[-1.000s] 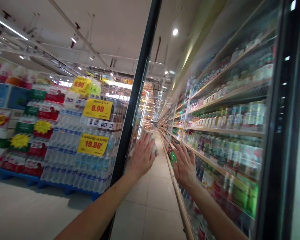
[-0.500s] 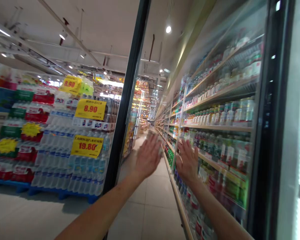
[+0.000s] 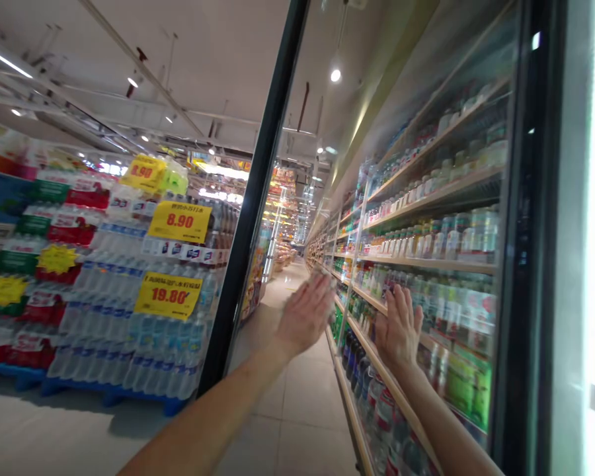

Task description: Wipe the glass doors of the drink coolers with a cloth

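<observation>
While both palms lie flat with fingers spread on the glass door [image 3: 297, 410] at mid-frame, my left hand [image 3: 305, 316] and right hand [image 3: 399, 325] grip nothing (smooth, stiff, breakable pane). Its dark frame [image 3: 250, 218], left of centre, looks the surer hold.

Pale tiled floor [image 3: 302, 423], lit ceiling [image 3: 218, 53], stacked water packs [image 3: 129, 337].

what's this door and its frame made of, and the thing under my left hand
Door: clear glass, glossy; the shelves show through it. Frame: black, smooth, probably painted metal or plastic. Under the left hand: a pale wad, likely cloth, too blurred to be sure.
</observation>
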Motion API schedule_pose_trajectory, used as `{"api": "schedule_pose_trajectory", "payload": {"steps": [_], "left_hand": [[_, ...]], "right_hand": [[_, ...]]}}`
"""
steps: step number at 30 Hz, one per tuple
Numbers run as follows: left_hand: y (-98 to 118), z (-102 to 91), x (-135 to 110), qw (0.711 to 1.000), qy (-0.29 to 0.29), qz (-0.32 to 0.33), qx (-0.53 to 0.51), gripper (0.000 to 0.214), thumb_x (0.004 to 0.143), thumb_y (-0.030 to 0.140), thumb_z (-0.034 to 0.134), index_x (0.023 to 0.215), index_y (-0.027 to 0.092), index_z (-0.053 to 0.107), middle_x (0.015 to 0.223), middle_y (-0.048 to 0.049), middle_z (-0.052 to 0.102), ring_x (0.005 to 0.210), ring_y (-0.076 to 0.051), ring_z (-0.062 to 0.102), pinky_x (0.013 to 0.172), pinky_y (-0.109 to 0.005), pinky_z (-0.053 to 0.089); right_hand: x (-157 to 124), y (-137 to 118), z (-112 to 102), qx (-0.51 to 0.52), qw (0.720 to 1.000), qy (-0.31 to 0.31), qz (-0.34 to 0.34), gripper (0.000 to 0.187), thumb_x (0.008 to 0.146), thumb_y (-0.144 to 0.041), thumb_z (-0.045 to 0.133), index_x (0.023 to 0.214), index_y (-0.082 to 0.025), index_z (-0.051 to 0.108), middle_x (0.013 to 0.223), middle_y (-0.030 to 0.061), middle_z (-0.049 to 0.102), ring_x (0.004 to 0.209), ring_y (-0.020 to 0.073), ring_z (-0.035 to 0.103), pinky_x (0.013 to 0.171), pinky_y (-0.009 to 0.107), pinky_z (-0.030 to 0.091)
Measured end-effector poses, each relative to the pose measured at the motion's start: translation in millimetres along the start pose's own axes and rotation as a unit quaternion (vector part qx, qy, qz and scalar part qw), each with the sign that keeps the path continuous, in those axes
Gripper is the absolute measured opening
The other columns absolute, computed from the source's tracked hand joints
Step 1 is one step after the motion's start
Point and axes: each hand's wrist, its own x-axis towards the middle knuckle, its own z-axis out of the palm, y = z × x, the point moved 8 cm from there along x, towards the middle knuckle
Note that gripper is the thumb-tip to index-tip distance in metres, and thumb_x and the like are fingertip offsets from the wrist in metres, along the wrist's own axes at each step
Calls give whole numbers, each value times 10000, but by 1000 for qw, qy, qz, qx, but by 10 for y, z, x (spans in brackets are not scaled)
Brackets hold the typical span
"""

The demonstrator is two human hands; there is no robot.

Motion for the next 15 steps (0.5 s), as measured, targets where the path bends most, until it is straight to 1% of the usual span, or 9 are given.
{"api": "schedule_pose_trajectory", "payload": {"steps": [3, 5, 7, 8, 10, 11, 12, 13, 15], "left_hand": [[-455, -125, 126, 992, 54, -114, 22, 457, 864, 244, 416, 1300, 114, 373, 1430, -166, 344, 1385, -233, 175, 1095, -449, 251], [-591, -161, 176, 987, 69, -140, 23, 478, 857, 241, 429, 1310, 110, 353, 1432, -181, 332, 1386, -241, 169, 1093, -468, 250], [-505, -144, 177, 990, 66, -122, 17, 482, 853, 233, 430, 1312, 110, 347, 1431, -180, 333, 1391, -236, 150, 1096, -465, 248], [-391, -120, 163, 994, 59, -95, 11, 473, 855, 233, 427, 1306, 110, 356, 1427, -175, 343, 1392, -228, 146, 1099, -452, 249], [-124, -54, 126, 999, 30, -15, -3, 445, 861, 245, 423, 1286, 117, 389, 1413, -149, 378, 1388, -215, 163, 1102, -411, 257], [-31, -25, 114, 1000, 13, 23, -8, 433, 865, 254, 420, 1277, 123, 404, 1405, -135, 396, 1384, -212, 182, 1101, -393, 262], [-6, -15, 115, 999, 4, 44, -10, 426, 869, 263, 415, 1273, 128, 412, 1398, -125, 409, 1379, -209, 199, 1099, -382, 267], [-65, -34, 136, 999, 8, 38, -7, 425, 873, 268, 410, 1275, 131, 412, 1397, -124, 411, 1376, -212, 208, 1096, -384, 270], [-387, -135, 200, 998, 46, -50, 7, 444, 875, 262, 406, 1296, 125, 382, 1413, -149, 377, 1378, -226, 203, 1093, -417, 267]], "right_hand": [[-8, 4, 5, 4, 1000, -2, 6, 567, 885, -260, 381, 1427, -193, 232, 1405, 143, 403, 1352, 256, 284, 1075, 507, 223], [-6, 2, 5, 7, 1000, -7, 11, 568, 885, -253, 380, 1429, -193, 228, 1412, 141, 395, 1354, 253, 281, 1078, 505, 219], [-3, -7, -2, 8, 1000, -8, 12, 565, 889, -253, 379, 1429, -190, 227, 1411, 143, 395, 1354, 254, 281, 1079, 503, 218], [-2, -12, -6, 8, 1000, -8, 11, 565, 890, -256, 379, 1429, -187, 226, 1410, 145, 395, 1353, 255, 282, 1078, 503, 219], [-4, -14, -3, 9, 1000, -10, 13, 570, 889, -256, 379, 1431, -187, 219, 1417, 144, 385, 1351, 257, 284, 1077, 502, 220], [-6, -13, 0, 10, 1000, -12, 14, 573, 887, -253, 381, 1433, -191, 216, 1422, 140, 378, 1351, 256, 286, 1077, 502, 221], [-9, -11, 2, 11, 1000, -13, 16, 575, 885, -248, 382, 1433, -196, 215, 1426, 135, 374, 1350, 255, 288, 1077, 501, 221], [-12, -9, 5, 13, 1000, -14, 17, 577, 884, -246, 382, 1434, -199, 213, 1429, 131, 371, 1349, 254, 289, 1077, 501, 220], [-16, -8, 2, 16, 1000, -11, 18, 574, 884, -245, 377, 1433, -200, 215, 1426, 131, 375, 1350, 256, 286, 1077, 505, 219]]}}
